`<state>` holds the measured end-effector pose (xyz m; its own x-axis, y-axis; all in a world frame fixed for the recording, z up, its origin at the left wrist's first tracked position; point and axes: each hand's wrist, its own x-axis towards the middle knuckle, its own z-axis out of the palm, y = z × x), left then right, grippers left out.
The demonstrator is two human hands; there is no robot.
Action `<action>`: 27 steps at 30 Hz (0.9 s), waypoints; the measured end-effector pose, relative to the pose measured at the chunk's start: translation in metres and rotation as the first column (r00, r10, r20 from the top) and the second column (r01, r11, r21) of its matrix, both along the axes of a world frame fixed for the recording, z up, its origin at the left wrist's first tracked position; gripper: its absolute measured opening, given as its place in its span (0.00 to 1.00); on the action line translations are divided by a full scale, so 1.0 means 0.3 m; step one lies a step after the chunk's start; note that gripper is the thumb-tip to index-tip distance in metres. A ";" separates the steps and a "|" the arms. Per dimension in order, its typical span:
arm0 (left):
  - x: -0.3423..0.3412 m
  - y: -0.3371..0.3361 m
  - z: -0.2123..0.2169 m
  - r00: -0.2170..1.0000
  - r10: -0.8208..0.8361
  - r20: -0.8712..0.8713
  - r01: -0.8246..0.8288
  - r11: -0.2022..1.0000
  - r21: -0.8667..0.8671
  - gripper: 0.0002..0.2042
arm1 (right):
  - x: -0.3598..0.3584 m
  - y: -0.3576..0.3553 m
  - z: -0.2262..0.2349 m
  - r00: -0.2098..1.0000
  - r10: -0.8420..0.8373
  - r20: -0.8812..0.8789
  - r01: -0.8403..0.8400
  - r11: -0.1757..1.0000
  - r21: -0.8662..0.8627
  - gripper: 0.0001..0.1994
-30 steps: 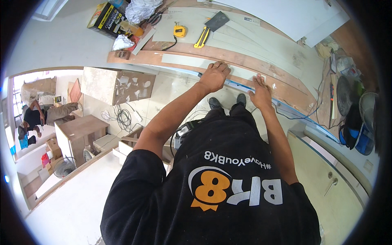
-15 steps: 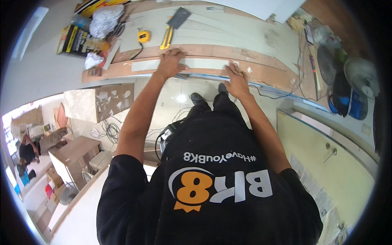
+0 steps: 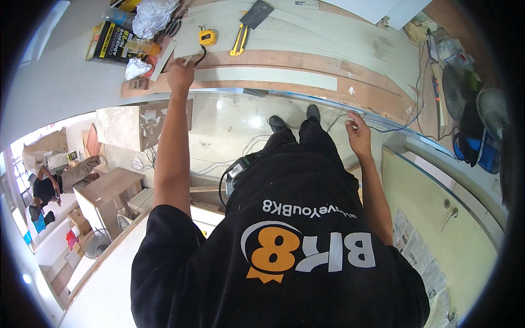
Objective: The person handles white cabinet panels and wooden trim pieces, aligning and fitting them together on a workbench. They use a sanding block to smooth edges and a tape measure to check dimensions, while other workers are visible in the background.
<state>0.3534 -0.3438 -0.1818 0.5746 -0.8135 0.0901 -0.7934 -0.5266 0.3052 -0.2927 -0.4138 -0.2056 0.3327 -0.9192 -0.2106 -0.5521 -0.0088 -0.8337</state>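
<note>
My left hand is at the left end of the wooden board, beside the black strap of a yellow tape measure. Its fingers are blurred, so I cannot see whether they grip the strap. A narrow pale strip lies along the board to the right of that hand. Off the bench's near edge, my right hand hangs in the air with loosely bent fingers apart and nothing in them. A yellow utility knife rests on the pale sheet behind the strip, touching a dark flat piece.
An adhesive box, crumpled white cloth and scissors crowd the bench's left end. Cables and a fan stand at the right. A pale door is to my right. Another person is at the far left.
Both hands have left the pale strip. My left hand has moved left toward the tape measure's strap, and my right hand has drawn back off the bench. The whole view has shifted slightly.
</note>
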 end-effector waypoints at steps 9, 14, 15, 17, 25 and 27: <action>-0.034 0.156 -0.186 0.835 0.288 -0.469 -0.322 0.947 0.008 0.25 | 0.071 -0.024 -0.004 0.995 0.089 0.039 -0.090 0.996 0.011 0.17; -0.039 0.130 -0.173 0.737 0.309 -0.601 -0.392 0.920 -0.008 0.21 | 0.189 -0.098 0.048 0.993 0.116 -0.009 -0.116 0.993 -0.004 0.18; -0.037 0.129 -0.168 0.725 0.304 -0.618 -0.403 0.915 -0.024 0.20 | 0.206 -0.111 0.049 0.991 0.131 0.013 -0.131 0.991 -0.022 0.18; -0.031 0.130 -0.159 0.681 0.322 -0.658 -0.428 0.904 -0.002 0.18 | 0.232 -0.137 0.042 0.982 0.170 0.084 -0.163 0.983 -0.087 0.19; 0.009 0.150 -0.092 0.478 0.089 -0.874 -0.325 0.942 -0.082 0.08 | 0.323 -0.296 0.016 0.946 0.168 -0.276 -0.286 0.832 -0.475 0.30; 0.009 0.146 -0.057 0.506 0.032 -0.862 -0.263 0.957 -0.119 0.08 | 0.345 -0.340 0.036 0.920 0.208 -0.331 -0.340 0.843 -0.417 0.30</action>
<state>0.3561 -0.2999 -0.1989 0.5784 -0.7349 -0.3540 -0.0122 -0.4417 0.8971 -0.1891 -0.5160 -0.1948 0.5786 -0.8101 0.0948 -0.6656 -0.5362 -0.5191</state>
